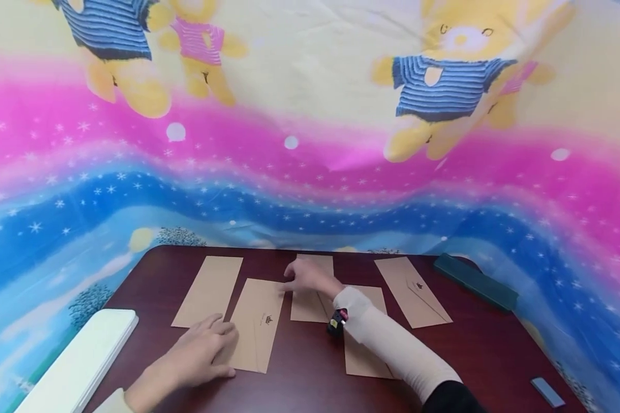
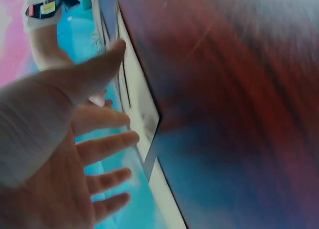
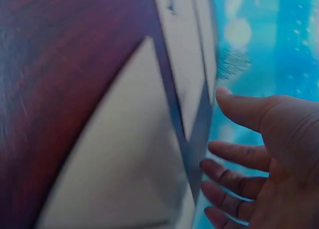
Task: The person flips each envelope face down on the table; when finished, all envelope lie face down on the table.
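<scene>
Several brown kraft paper envelopes lie flat and spread out on the dark red table. My left hand (image 1: 201,351) is at the left edge of an envelope with a small printed crest (image 1: 253,332). Its fingers look extended and hold nothing in the left wrist view. Over the back middle envelope (image 1: 317,265) reaches my right hand (image 1: 310,278), fingers loosely spread and empty. My right forearm partly covers the front right envelope (image 1: 364,355). A plain envelope (image 1: 209,289) lies at the back left, and another envelope with a crest (image 1: 410,289) lies tilted at the back right.
A long white case (image 1: 80,361) stands along the table's left edge. A dark green box (image 1: 475,281) lies at the back right corner, and a small grey block (image 1: 547,392) near the right edge. A printed bear curtain (image 1: 310,172) hangs behind the table (image 1: 305,390).
</scene>
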`<state>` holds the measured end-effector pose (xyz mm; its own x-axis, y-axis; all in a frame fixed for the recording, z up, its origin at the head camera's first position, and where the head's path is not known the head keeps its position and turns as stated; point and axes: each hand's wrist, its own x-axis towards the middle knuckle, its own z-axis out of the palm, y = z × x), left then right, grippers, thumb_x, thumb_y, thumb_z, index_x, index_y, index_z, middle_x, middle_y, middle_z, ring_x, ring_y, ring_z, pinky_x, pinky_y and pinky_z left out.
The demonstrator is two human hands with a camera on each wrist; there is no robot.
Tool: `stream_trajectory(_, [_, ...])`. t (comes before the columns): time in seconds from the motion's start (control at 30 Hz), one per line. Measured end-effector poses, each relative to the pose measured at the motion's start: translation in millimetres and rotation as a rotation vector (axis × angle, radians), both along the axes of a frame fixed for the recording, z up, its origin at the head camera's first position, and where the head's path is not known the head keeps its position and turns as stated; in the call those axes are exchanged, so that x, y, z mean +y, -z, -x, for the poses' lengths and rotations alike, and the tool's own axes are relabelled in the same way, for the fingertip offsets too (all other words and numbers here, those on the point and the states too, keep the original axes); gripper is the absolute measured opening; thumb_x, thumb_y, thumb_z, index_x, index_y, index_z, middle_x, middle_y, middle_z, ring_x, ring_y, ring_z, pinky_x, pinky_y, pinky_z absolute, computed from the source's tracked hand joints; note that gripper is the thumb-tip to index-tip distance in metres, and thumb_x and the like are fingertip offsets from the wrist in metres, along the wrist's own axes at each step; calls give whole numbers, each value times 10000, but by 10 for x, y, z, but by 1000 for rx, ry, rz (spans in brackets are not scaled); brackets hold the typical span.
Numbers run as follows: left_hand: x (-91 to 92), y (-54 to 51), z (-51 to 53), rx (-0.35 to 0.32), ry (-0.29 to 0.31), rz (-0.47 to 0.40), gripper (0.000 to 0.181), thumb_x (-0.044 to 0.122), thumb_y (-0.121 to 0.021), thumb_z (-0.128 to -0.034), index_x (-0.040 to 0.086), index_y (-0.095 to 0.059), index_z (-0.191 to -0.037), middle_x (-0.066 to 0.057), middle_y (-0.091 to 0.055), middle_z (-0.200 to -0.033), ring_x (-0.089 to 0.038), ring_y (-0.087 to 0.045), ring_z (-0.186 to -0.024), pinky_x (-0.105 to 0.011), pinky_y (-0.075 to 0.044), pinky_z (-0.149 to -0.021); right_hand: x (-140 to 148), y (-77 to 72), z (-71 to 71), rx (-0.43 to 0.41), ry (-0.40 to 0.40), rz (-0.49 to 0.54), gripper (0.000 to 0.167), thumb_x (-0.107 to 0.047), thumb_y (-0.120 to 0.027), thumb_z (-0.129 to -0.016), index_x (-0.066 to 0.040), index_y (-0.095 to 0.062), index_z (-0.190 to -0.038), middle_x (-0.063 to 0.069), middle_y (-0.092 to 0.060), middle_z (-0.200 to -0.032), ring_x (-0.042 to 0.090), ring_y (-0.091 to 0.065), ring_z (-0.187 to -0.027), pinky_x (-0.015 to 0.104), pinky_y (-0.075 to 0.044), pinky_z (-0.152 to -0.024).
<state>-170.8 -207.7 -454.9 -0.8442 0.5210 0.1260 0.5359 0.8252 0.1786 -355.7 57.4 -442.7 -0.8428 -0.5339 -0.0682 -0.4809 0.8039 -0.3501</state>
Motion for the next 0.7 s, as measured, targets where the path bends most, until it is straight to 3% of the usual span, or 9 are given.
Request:
stream_trajectory(0.1, [64, 53, 5, 78, -37, 45, 485, 446, -881, -724, 102, -736, -1034, -106, -730, -1221, -458, -594, -1259, -711, -424, -1034, -94, 60, -41, 53, 0, -70, 469, -523, -836, -805, -104, -780, -1007, 17, -749, -945, 132, -619, -812, 265, -513, -695])
stream_trajectory(0.17, [86, 86, 19, 133, -28, 65, 388, 444, -885, -708, 152, -704, -888, -56, -759, -1130, -405, -646, -1166, -696, -451, -1004, -143, 78, -65, 78, 11, -105, 443, -552, -856, -767, -132, -732, -828, -30, -643, -762, 107, -493, -708, 246, -413, -601])
stream_trajectory(0.27, [88, 141, 59, 215, 45, 69, 387, 438, -892, -687, 211, -579, -702, 88, -686, -853, -165, -633, -863, -470, -542, -879, -204, 84, -109, 105, 34, -121, 528, -519, -885, -749, -172, -521, -588, -73, -366, -573, 92, -324, -605, 237, -265, -520])
stream_trajectory(0.37, [89, 166, 85, 261, 97, 73, 452, 419, -896, -671, 236, -484, -639, 163, -473, -695, -58, -481, -663, -341, -494, -693, -254, 64, -128, 112, 54, -127, 609, -464, -913, -736, -190, -408, -535, -90, -250, -528, 83, -271, -541, 232, -223, -491])
stream_trajectory(0.43, [103, 161, 75, 241, 85, 72, 459, 393, -895, -678, 233, -468, -628, 160, -455, -683, -40, -445, -622, -317, -479, -646, -288, 36, -133, 87, 76, -130, 572, -430, -930, -724, -183, -442, -556, -88, -294, -526, 89, -296, -512, 236, -249, -470])
stream_trajectory(0.57, [149, 137, 24, 197, 36, 79, 403, 360, -883, -702, 211, -517, -622, 7, -753, -881, -136, -604, -656, -324, -526, -644, -332, 5, -121, 35, 112, -149, 455, -411, -945, -708, -159, -568, -670, -61, -449, -604, 114, -406, -568, 262, -353, -517])
stream_trajectory(0.67, [181, 112, -8, 154, 9, 60, 356, 322, -874, -717, 196, -549, -645, -139, -784, -1032, -135, -614, -661, -302, -506, -597, -319, 3, -88, 1, 118, -146, 480, -408, -942, -713, -164, -536, -639, -63, -416, -586, 119, -380, -558, 275, -344, -523])
stream_trajectory(0.7, [189, 104, -15, 143, 5, 55, 344, 314, -871, -724, 196, -555, -655, -107, -778, -993, -110, -581, -640, -290, -483, -577, -307, 2, -68, -13, 119, -141, 502, -402, -938, -720, -167, -510, -606, -67, -386, -563, 116, -355, -542, 277, -330, -518])
